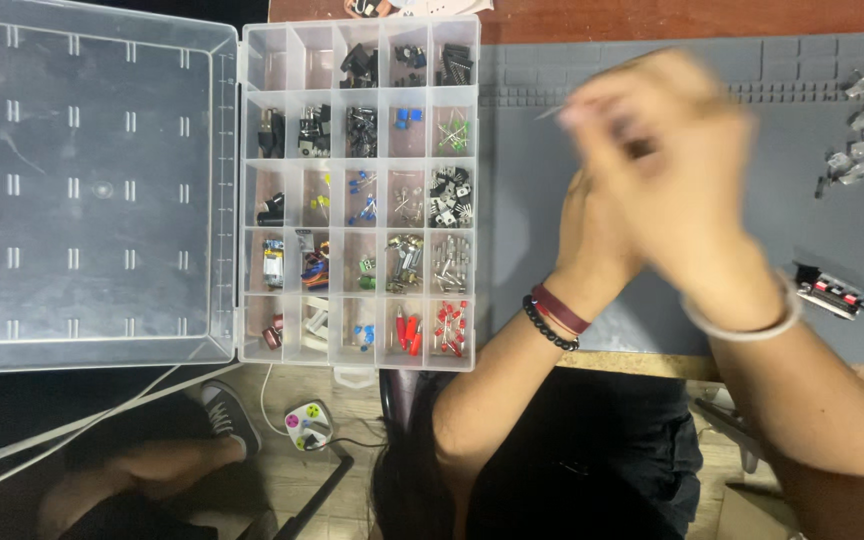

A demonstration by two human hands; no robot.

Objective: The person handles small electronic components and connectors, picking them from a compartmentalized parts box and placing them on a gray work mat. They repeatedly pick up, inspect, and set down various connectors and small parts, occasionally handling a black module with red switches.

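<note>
both hands meet above the grey work mat, blurred by motion. the right hand lies over the left hand, fingers curled together; a thin pale sliver, perhaps a wire lead or tweezer tip, juts from the upper left of the clasp, just beside the fingers. what it is, and which hand pinches it, cannot be told; the fingers look closed, but the blur hides whether they clamp anything. the left wrist carries a dark bead bracelet and a maroon band; the right wrist carries a pale bangle.

left of the hands, well apart, stands a clear compartment box with its lid folded open flat; its cells hold small electronic parts, red ones in the bottom right cell. at the mat's right edge lie a string of clear plastic pieces and a small black and red part. objects at the top edge are cut off.
</note>
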